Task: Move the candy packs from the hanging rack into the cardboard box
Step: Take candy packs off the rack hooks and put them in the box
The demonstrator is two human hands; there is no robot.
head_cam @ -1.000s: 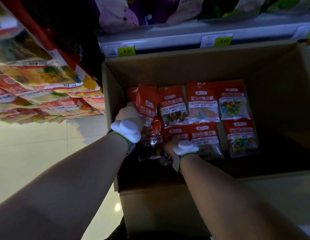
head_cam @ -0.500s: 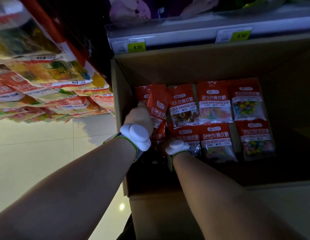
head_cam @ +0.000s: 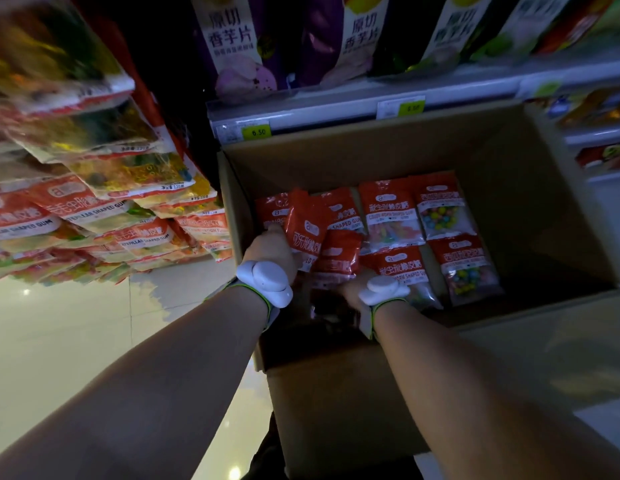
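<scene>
The whole view is sitting closer and lower than half a second ago, so the big cardboard box point(head_cam: 509, 161) and the shelf point(head_cam: 370, 98) behind it with its yellow price tags are showing larger, and tall purple snack bags point(head_cam: 232, 39) on that shelf are now coming into sight. The hanging rack point(head_cam: 93, 202) of candy packs is still filling the left side, looking blurry. Inside the box, the flat packs point(head_cam: 443, 213) are lying in two rows on the bottom, just as before. Both bare arms are reaching down into the left part of the box, each wearing a white wrist device point(head_cam: 267, 282). The left hand point(head_cam: 272, 249) is staying near the left wall, but the right hand point(head_cam: 353, 292) is now sitting a bit higher and closer to the left one. The left hand is gripping a red candy pack point(head_cam: 306, 226) and holding it standing up and leaning, above the packs lying below. A second red pack point(head_cam: 338, 258) is now standing right beside it, touching it, just above the right hand; earlier this spot was mostly hidden. The right hand's back is facing the camera, and its fingers are reaching under that second pack, so I cannot tell if they are holding it or lying loose.
</scene>
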